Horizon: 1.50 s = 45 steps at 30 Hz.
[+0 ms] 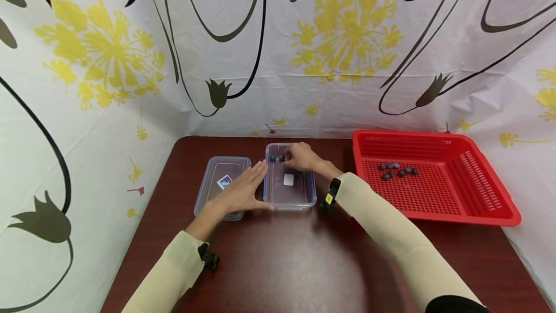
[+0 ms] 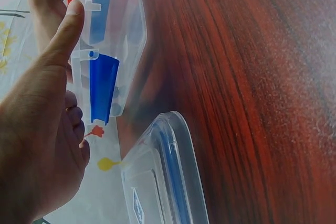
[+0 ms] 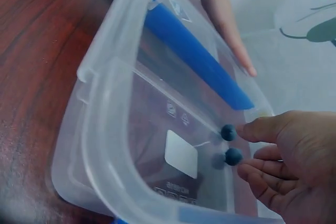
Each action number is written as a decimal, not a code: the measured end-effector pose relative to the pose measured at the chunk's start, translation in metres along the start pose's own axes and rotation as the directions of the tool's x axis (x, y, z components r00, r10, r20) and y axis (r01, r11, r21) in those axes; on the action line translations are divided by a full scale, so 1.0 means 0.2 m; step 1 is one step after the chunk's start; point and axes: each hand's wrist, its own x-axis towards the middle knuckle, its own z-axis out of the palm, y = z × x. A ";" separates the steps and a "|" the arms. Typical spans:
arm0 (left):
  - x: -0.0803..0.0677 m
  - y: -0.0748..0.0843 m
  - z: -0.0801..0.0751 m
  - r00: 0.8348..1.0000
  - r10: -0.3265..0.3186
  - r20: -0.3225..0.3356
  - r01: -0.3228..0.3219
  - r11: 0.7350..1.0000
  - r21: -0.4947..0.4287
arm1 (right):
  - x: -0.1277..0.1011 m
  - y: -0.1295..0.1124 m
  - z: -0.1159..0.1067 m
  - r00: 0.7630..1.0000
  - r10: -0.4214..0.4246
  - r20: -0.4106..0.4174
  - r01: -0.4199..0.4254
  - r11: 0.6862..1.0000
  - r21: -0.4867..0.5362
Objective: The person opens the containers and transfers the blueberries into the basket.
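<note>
While the right hand (image 1: 300,156) reaches into the far end of the clear plastic container (image 1: 289,182), its fingers (image 3: 262,129) are loosely bent just beside two dark blue berries (image 3: 230,144) that lie on the container's floor by its far wall; the right wrist view shows the fingertips close to the berries, but whether they touch them cannot be told, and the hand grips nothing that can be seen. The left hand (image 1: 243,191) lies flat with straight fingers against the container's left long side, its thumb (image 2: 65,27) stretched along the wall near the blue clip (image 2: 102,87), steadying the box without curling round it.

The container stands upright on the dark red-brown tabletop (image 1: 278,264), roughly in the middle of it, with a white label (image 3: 181,153) showing through its base. Just left of the container, partly under the left hand, lies its clear lid (image 1: 222,180), flat on the tabletop, with a blue-and-white sticker on it. Well to the right of the container sits a red perforated basket (image 1: 473,202), and a small cluster of more dark berries (image 1: 397,169) rests on the basket's floor towards its far left part. Behind the container and around the tabletop hangs a white cloth (image 1: 278,52) printed with yellow flowers and black stems. Both forearms wear pale cream sleeves (image 1: 391,226) with a black wrist strap on each.
</note>
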 end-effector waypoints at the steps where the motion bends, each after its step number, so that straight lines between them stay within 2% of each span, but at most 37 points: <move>1: 0.00 0.00 0.00 1.000 0.002 -0.003 -0.002 1.000 0.000 | 0.00 0.00 0.01 1.000 0.000 -0.011 0.000 1.000 -0.011; 5: 0.00 0.00 -0.01 1.000 0.002 -0.007 -0.002 1.000 0.005 | 0.02 -0.01 0.05 0.999 0.035 -0.036 -0.036 0.999 -0.031; 10: 0.00 0.00 -0.01 1.000 0.008 -0.006 -0.008 1.000 0.007 | 0.03 -0.03 0.08 0.992 0.127 -0.020 -0.127 0.992 -0.021; 15: 0.00 0.00 0.00 1.000 0.007 -0.001 -0.007 1.000 0.001 | 0.03 -0.03 0.10 0.986 0.167 -0.025 -0.167 0.986 0.005; 27: 0.00 0.00 0.00 1.000 -0.008 0.013 0.008 1.000 0.004 | 0.05 -0.02 0.17 0.976 0.206 -0.077 -0.194 0.971 0.141; 40: 0.00 0.01 -0.01 1.000 0.010 -0.002 -0.010 1.000 0.006 | 0.07 -0.03 0.23 0.952 0.235 -0.195 -0.219 0.971 0.097; 45: 0.00 0.01 -0.01 1.000 0.015 -0.005 -0.015 1.000 -0.002 | 0.07 -0.03 0.24 0.950 0.234 -0.206 -0.222 0.972 0.082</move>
